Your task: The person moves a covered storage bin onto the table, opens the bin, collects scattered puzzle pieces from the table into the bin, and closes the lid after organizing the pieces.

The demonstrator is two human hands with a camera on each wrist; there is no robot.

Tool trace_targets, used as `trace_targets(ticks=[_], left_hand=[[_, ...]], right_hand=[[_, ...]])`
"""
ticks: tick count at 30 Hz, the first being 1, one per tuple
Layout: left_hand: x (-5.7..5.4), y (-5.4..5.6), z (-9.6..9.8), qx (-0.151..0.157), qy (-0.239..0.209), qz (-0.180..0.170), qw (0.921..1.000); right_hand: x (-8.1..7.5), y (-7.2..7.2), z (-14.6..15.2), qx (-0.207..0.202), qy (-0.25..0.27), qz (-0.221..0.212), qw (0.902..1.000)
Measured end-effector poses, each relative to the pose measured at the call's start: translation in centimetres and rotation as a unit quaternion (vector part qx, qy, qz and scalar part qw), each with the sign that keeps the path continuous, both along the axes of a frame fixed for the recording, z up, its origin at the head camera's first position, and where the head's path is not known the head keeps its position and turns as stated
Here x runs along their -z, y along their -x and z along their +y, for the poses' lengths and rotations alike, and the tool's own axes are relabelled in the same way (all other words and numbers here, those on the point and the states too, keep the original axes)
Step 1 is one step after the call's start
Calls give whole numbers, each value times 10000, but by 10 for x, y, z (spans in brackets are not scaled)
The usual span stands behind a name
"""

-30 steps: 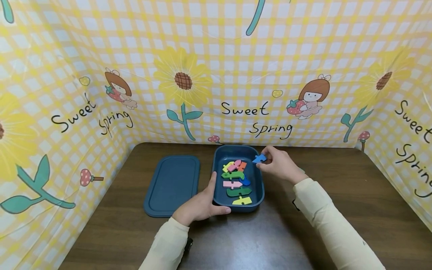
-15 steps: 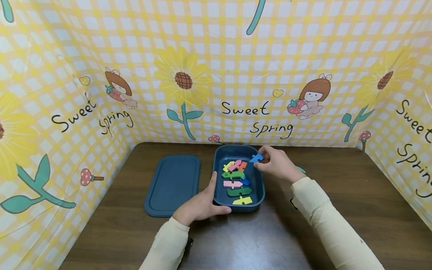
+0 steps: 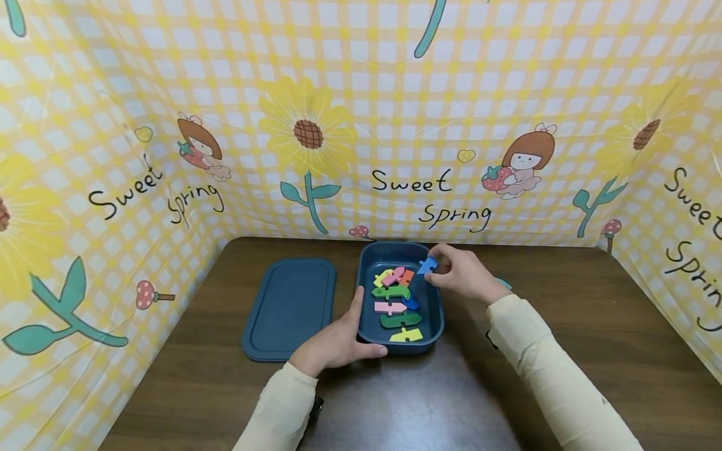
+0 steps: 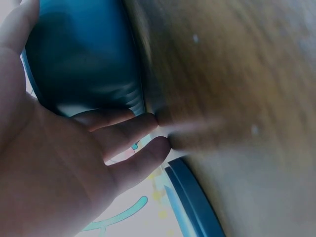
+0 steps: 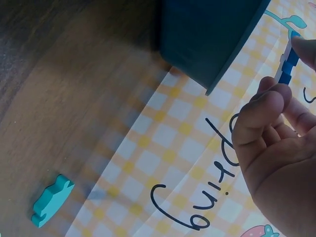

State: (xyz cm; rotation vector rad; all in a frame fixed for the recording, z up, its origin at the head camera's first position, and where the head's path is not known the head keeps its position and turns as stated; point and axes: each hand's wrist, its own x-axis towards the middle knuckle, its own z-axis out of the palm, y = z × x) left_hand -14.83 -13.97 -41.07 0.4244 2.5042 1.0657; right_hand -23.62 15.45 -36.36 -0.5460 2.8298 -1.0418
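Observation:
My right hand (image 3: 464,273) pinches a blue wooden puzzle piece (image 3: 427,265) between thumb and fingers, above the right rim of a dark blue box (image 3: 437,313). Seen edge-on in the right wrist view, the blue piece (image 5: 288,61) has notches. My left hand (image 3: 333,344) rests against the box's near left corner, thumb along the front wall and straight fingers at the left side. Inside the box lie several pieces, among them a pink piece (image 3: 389,307), a green piece (image 3: 390,292), a dark green piece (image 3: 400,321) and a yellow piece (image 3: 407,336).
A flat dark blue lid (image 3: 289,310) lies on the wooden table (image 3: 462,401), left of the box. One teal piece (image 5: 53,200) lies on the table beyond my right wrist, mostly hidden in the head view. A checked yellow cloth (image 3: 395,125) hangs around the table.
My right hand has moved slightly left with the blue puzzle piece, now over the box's edge, and the piece has tilted. The left hand stays at the box.

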Motion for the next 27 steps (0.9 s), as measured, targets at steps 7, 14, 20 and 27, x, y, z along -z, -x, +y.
trace_targets(ticks=[7, 14, 20, 27], left_hand=[[1, 1, 0, 12, -20, 6, 10000], [2, 1, 0, 4, -25, 17, 10000], [3, 1, 0, 2, -8, 37, 10000], [3, 1, 0, 20, 10, 43, 10000]], right_hand=[[4, 3, 4, -125, 67, -43, 9999], [4, 6, 4, -136, 44, -64, 9999], [4, 7, 3, -143, -2, -37, 9999], [2, 8, 2, -219, -132, 80, 9996]])
